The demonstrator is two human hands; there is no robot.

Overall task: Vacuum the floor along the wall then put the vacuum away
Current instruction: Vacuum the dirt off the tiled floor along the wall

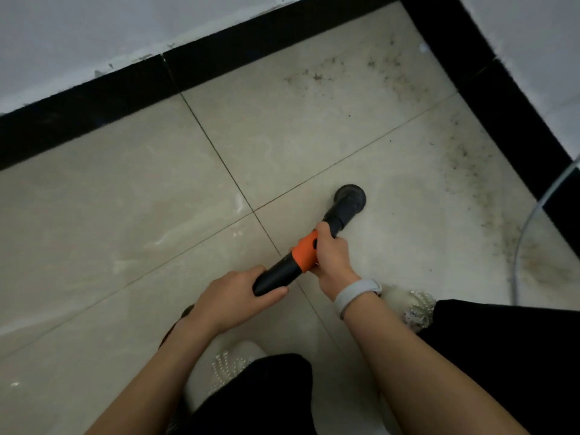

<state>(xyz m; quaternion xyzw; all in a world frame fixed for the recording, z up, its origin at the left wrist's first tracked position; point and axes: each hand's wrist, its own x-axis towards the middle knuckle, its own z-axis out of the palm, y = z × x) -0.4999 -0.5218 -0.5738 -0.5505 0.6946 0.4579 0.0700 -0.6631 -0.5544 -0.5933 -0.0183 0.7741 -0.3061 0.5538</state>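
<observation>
While both hands grip it, the handheld vacuum (301, 251) lies slanted across the pale floor tiles (125, 196), its long axis running from the lower left, near the person's body, up and to the right. The left hand (233, 298) is curled round the black rear end, thumb along the side. The right hand (332, 257), with a pale band (354, 295) on its wrist, is wrapped round the body just ahead of the orange section, nearer the working end. The round brush head (351, 198) sits at the far tip, down on or just above the tile; contact cannot be told for sure.

What the coming move turns on is where the dirt lies from that head. Dark crumbs and dust (470, 171) are strewn in a band along the black skirting (502, 120) of the right-hand wall, and more (345, 70) lies toward the corner, below the skirting of the far wall. Both patches are beyond the brush head, up and to the right, roughly in line with the vacuum's own axis. So I judge the next stroke a push forward along that axis, led by the right hand, with the left steering the tail. A thin pale cable (527, 227) curves over the floor by the right wall and could get in the way. The vacuuming looks far from finished.
</observation>
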